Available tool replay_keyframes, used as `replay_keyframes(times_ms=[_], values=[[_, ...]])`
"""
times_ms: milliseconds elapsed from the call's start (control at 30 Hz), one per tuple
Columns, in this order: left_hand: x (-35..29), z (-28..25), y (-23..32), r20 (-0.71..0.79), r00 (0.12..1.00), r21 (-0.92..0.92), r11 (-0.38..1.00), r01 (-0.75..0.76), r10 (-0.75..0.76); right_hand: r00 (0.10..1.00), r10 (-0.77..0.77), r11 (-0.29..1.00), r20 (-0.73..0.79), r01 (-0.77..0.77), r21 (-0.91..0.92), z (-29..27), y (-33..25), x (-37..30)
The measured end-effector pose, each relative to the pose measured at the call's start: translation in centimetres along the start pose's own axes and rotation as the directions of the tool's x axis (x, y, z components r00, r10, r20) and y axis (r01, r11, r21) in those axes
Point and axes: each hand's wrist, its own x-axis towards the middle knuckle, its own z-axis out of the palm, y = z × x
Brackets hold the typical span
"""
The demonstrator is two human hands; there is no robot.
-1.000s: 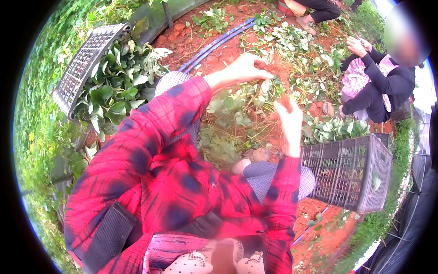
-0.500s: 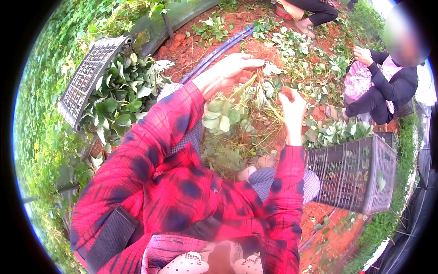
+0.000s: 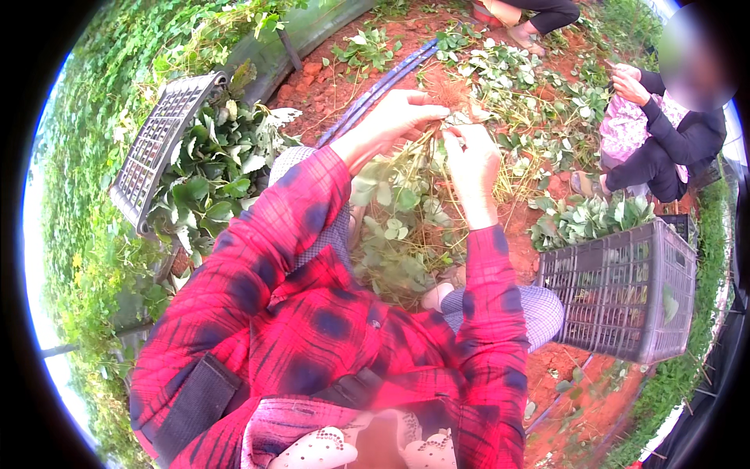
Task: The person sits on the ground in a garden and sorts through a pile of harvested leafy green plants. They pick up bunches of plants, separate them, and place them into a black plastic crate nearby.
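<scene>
A bunch of uprooted green plants [image 3: 406, 211] hangs between both hands: leafy tops droop toward the near side over the lap, pale stems and stringy roots gather at the far end, pinched at the fingertips, above red soil.

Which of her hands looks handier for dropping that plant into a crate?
Probably the right hand: it pinches the leafy plant with the left hand, and the dark crate stands on that side. The grey crate lies farther off.
</scene>
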Motion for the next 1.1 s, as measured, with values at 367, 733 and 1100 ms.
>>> replay_keyframes(times_ms=[367,733,1100], values=[[-0.1,1.9,-1.7,-0.243,0.875,0.441,0.851,-0.284,0.418,0.923,0.351,0.890,0.157,-0.381,0.250,0.9,-2.3,-2.1],[0.7,1.2,-3.0,-0.160,0.940,0.389,0.894,-0.220,0.301,0.982,0.150,0.902,0.118,-0.184,0.391,-0.2,-4.3,-4.5],[0.8,-3.1,1.4,0.008,0.997,-0.190,0.979,0.079,-0.079,0.805,0.176,0.969,0.566,-0.242,0.043,-6.4,-4.8,-7.8]])
